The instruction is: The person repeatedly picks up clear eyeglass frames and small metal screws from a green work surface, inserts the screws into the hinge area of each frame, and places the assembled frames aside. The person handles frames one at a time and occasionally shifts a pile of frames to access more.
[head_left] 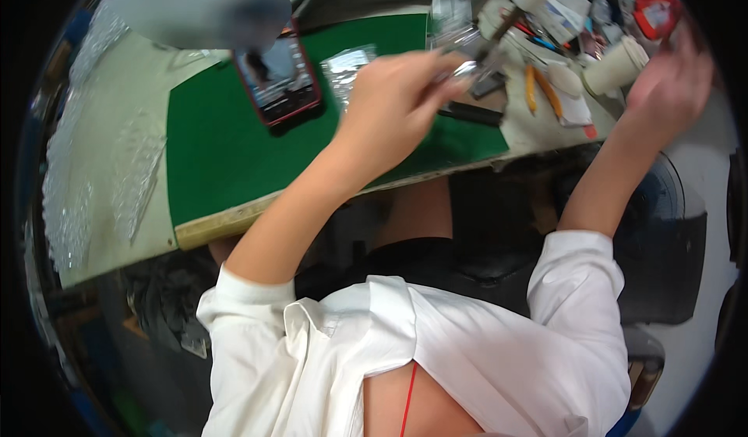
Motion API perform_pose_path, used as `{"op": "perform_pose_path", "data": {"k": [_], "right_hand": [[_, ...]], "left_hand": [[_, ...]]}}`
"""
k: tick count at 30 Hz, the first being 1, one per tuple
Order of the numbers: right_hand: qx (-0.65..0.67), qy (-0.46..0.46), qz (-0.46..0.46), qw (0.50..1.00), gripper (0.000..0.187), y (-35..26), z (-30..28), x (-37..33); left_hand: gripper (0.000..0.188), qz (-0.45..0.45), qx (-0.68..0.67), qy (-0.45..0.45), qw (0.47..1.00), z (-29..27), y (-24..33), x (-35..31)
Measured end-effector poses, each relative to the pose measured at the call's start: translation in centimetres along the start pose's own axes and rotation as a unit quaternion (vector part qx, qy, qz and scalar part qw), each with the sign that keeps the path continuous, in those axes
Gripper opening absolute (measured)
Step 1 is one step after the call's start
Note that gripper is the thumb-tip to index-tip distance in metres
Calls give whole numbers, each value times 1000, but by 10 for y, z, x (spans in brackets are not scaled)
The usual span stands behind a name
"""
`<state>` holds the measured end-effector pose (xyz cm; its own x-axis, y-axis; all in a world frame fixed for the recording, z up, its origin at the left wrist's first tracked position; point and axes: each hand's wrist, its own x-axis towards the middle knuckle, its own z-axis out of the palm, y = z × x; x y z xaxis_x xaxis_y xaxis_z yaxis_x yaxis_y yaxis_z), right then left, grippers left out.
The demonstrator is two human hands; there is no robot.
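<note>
My left hand (397, 98) is over the right part of the green mat (218, 156), fingers pinched on a small shiny piece (461, 69) that is blurred by motion. My right hand (672, 79) is raised at the far right edge of the table, beside a white roll (615, 67) and a red and white packet (654, 12). It is blurred, so its grip cannot be made out. A phone in a red case (276, 79) lies on the mat to the left of my left hand, with a clear plastic bag (347, 67) between them.
Orange-handled pliers (541, 86), a black bar-shaped tool (471, 113) and several small items crowd the table's right end. Clear plastic bags (101, 172) are piled along the left side. The wooden table edge (226, 223) runs in front of my lap.
</note>
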<state>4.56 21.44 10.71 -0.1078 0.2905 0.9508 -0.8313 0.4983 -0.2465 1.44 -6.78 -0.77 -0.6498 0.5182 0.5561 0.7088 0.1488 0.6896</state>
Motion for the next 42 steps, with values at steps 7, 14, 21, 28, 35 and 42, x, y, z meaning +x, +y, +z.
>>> {"op": "perform_pose_path", "data": {"k": [7,14,21,28,35,42], "right_hand": [[-96,-82,362,924,31,-25,-18,-195],[-77,-130,351,924,22,-28,15,-194],[-74,-203,328,920,14,-47,32,-203],[-121,-248,311,909,10,-56,46,-215],[-215,-305,258,891,10,-50,62,-222],[-317,-318,228,864,7,-53,66,-232]], "left_hand": [[23,-220,-238,147,934,-223,13,-234],[28,-288,-205,296,887,-293,8,-315],[43,-530,-147,238,800,-295,-26,-269],[59,-219,438,-88,868,-349,-44,-213],[70,-348,440,-280,779,-381,-68,-167],[58,-293,601,-82,739,-559,-108,-216]]}}
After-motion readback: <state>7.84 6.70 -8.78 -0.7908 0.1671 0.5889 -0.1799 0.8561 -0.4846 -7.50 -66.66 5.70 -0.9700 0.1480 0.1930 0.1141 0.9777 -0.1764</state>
